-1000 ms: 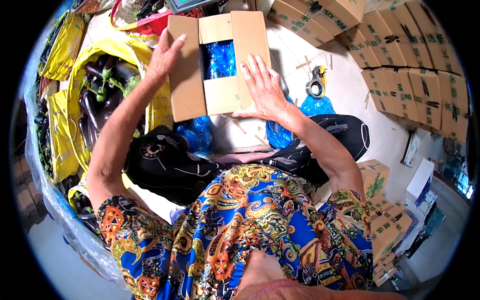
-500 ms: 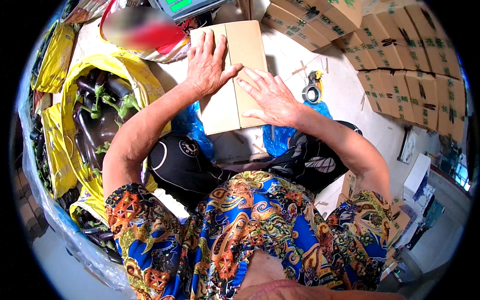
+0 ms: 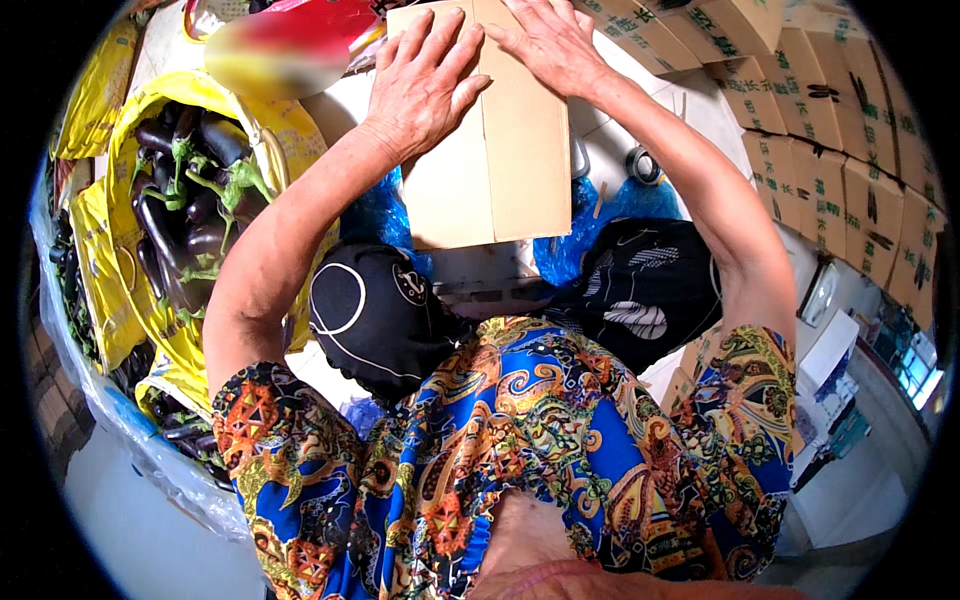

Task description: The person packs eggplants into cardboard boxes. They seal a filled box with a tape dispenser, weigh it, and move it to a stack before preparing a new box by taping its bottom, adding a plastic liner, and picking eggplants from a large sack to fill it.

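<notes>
In front of my knees is a brown cardboard box [image 3: 490, 190], its two top flaps meeting along a seam. My left hand [image 3: 425, 85] lies flat on the left flap, fingers spread toward the far edge. Toward the box's far right rests my right hand [image 3: 548, 45], its fingers stretched out and the thumb pointing at the seam. Neither hand holds anything. Beyond the box's right side, partly behind my right forearm, a tape roll or tape dispenser [image 3: 645, 165] sits on the floor.
At the left stands an open yellow sack [image 3: 262, 125] of dark eggplants [image 3: 185, 225]. Stacked cardboard boxes [image 3: 830, 190] line the right side. Blue plastic [image 3: 590, 230] covers my lower legs. A red and yellow bag [image 3: 310, 35] lies at the far left.
My right hand has slid forward to the box's far end. My left hand stays flat, slightly farther ahead. The view has shifted, and the scale at the top is out of sight.
</notes>
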